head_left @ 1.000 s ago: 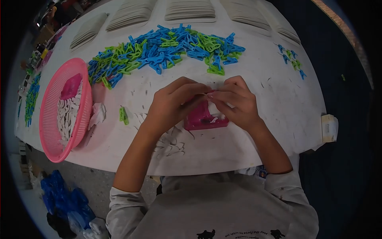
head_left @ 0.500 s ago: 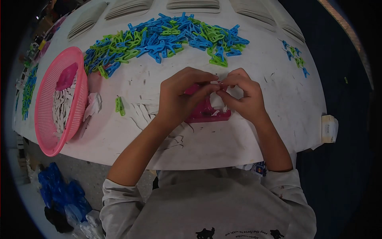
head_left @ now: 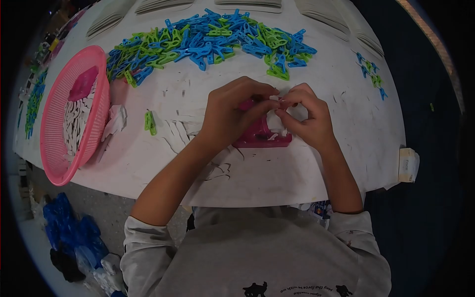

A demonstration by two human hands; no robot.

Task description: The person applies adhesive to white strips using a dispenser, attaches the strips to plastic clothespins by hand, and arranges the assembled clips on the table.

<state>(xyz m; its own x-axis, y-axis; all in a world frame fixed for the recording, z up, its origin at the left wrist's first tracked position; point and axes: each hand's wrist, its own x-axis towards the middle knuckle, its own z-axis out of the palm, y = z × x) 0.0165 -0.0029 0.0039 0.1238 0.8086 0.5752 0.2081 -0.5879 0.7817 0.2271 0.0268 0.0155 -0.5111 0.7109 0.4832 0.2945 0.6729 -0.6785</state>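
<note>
My left hand (head_left: pixel 237 111) and my right hand (head_left: pixel 309 116) meet fingertip to fingertip above a magenta tray (head_left: pixel 262 142). Both are closed in a pinch on something small, mostly hidden by the fingers; a bit of white shows between them. Small white pieces lie in the tray. Thin white strips (head_left: pixel 178 134) with dark edges are spread on the table left of the tray, partly behind my left forearm. A lone green clip (head_left: pixel 150 123) lies farther left.
A heap of blue and green clips (head_left: pixel 208 42) stretches across the table (head_left: pixel 267 188). At left stands a pink basket (head_left: pixel 101 106) holding white strips and a magenta piece. Grey stacks (head_left: pixel 321 15) line the far edge. A few clips (head_left: pixel 371 74) lie at right, near a small box (head_left: pixel 408 165).
The view has shifted, so the clips and basket appear higher in the frame. My hands stay together above the tray, with the fingers slightly changed in position.
</note>
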